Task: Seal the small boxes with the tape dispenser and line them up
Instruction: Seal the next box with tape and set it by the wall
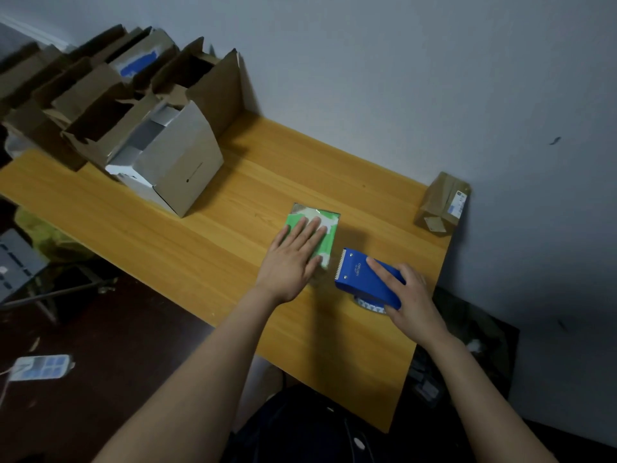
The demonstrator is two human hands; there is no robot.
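Spanning most of the view, the counter (pixel 167 208) is loaded at its far left with a heap of cartons (pixel 93 95), their flaps standing open, and no tape can be seen on any of them. Against the front of that heap a grey box (pixel 180 162) is tipped over, its mouth also open. If these belong to the job, most of the sealing is judged to be left; that cannot be settled from this view.

At the far right corner, against the wall, a brown box (pixel 440 202) is stood closed with a label on its side. It is taken to be finished and set down as the start of a row, with nothing lined up beside it yet.

Nearer the front, well apart from it, a green box (pixel 329 228) is laid flat, and a glossy strip of tape is visible across its far end. Just to its right the dispenser (pixel 359 279) is rested on the counter, toothed edge turned toward the box, with the roll (pixel 370 306) showing underneath.

The left hand (pixel 293 259) is laid on the green box, its grip spread, fingers straight and pressed on the top, apparently to smooth the tape. The right hand (pixel 410 295) is wrapped round the dispenser's rear, grip closed on it, forefinger stretched along the top.

So one box is judged done and a second nearly sealed but not yet placed in line.
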